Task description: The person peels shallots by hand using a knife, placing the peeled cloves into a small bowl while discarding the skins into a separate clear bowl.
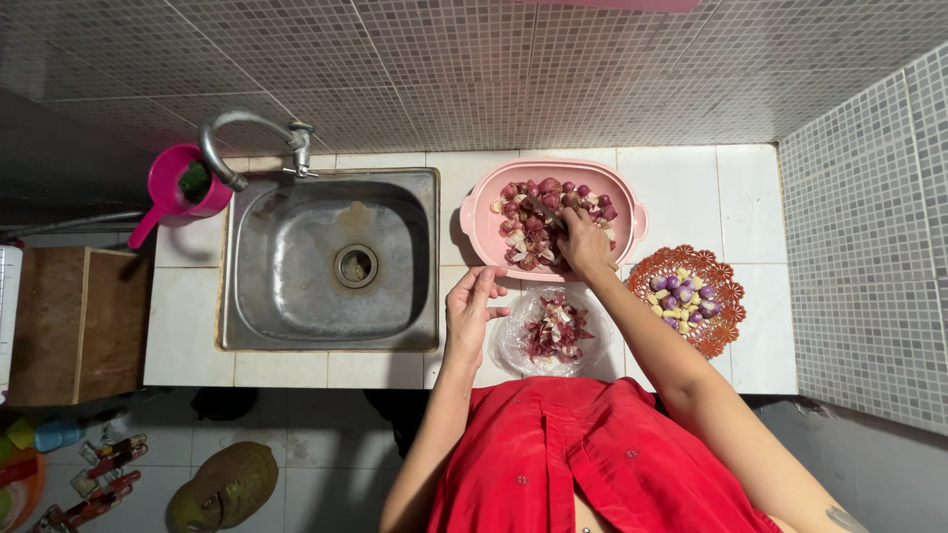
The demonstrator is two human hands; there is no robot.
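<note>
A pink oval basin (479, 222) on the white tiled counter holds several unpeeled red shallots (528, 212) and some garlic cloves. My right hand (583, 242) reaches into the basin and grips a small knife (543, 210), its blade pointing up and left over the shallots. My left hand (472, 308) hovers over the counter just below the basin's left end, fingers apart and empty. Between my arms lies a clear plastic bag (513, 341) with a heap of reddish peels on it.
A red-orange lacy basket (731, 291) with peeled shallots and garlic stands right of my right arm. A steel sink (296, 296) with a curved tap (222, 148) is to the left, a pink scoop (168, 183) beside it. A grey tiled wall borders the right.
</note>
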